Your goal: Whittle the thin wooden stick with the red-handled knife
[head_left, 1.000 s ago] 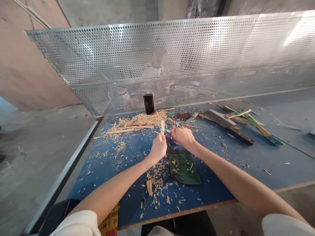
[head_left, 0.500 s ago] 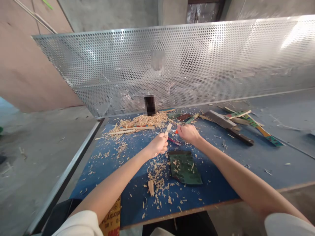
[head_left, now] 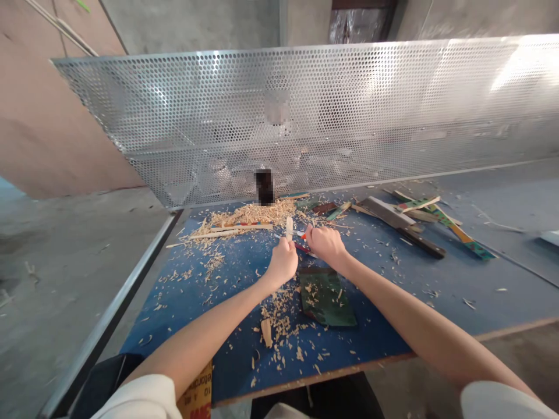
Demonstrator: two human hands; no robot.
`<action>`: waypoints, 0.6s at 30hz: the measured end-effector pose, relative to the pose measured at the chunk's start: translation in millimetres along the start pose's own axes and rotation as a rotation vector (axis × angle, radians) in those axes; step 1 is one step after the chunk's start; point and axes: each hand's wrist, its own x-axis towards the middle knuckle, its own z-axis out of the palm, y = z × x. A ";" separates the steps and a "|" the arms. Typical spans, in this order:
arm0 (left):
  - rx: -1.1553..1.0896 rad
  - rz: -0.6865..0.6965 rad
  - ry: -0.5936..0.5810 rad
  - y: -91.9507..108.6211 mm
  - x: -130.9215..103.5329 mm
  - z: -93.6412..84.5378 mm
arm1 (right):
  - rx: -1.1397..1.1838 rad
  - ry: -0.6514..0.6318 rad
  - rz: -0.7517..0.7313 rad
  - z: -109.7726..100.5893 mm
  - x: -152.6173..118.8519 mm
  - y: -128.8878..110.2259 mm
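Note:
My left hand [head_left: 283, 259] is closed round a small pale strip of wood [head_left: 289, 227], whose rounded end stands up above the fingers. In my right hand [head_left: 324, 243] is a utility knife [head_left: 303, 235] with an orange-red front end; most of its handle is hidden by the fingers. The blade points left and meets or nearly meets the wood. Beneath the hands a thin dark red strip [head_left: 304, 250] lies on the blue table [head_left: 183, 314]. Nearer to me is a dark green flat piece [head_left: 327, 298] with shavings on it.
Wood shavings [head_left: 253, 214] are heaped against a perforated metal screen [head_left: 209, 116] at the back. To the right lie a cleaver [head_left: 393, 221] and painted wood strips [head_left: 463, 233]. A small wood chip [head_left: 266, 333] rests near the front edge.
My left hand has turned, bringing the wood strip more upright. My right hand has moved left with the knife, so the blade is now at the wood.

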 end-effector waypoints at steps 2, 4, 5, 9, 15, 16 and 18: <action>-0.221 -0.117 -0.222 8.4 -1.2 -9.1 | -0.024 0.014 -0.017 3.1 4.1 10.8; -0.368 -0.206 -0.406 14.7 -1.6 -16.2 | -0.042 0.040 -0.034 5.1 8.5 18.6; -0.383 -0.212 -0.430 15.8 -1.5 -17.8 | -0.048 0.053 -0.041 5.5 10.2 20.1; -0.073 0.018 -0.084 4.1 -0.4 -7.7 | -0.027 0.057 -0.033 3.6 8.5 8.2; 0.152 0.164 0.195 -15.4 1.1 13.3 | 0.028 0.055 0.041 -0.4 -4.3 -15.2; 0.142 0.151 0.179 -13.9 1.2 12.6 | 0.020 0.058 0.038 -0.2 -4.0 -13.2; 0.077 0.092 0.096 -6.7 1.1 6.7 | -0.003 0.059 0.019 0.8 -0.7 -4.2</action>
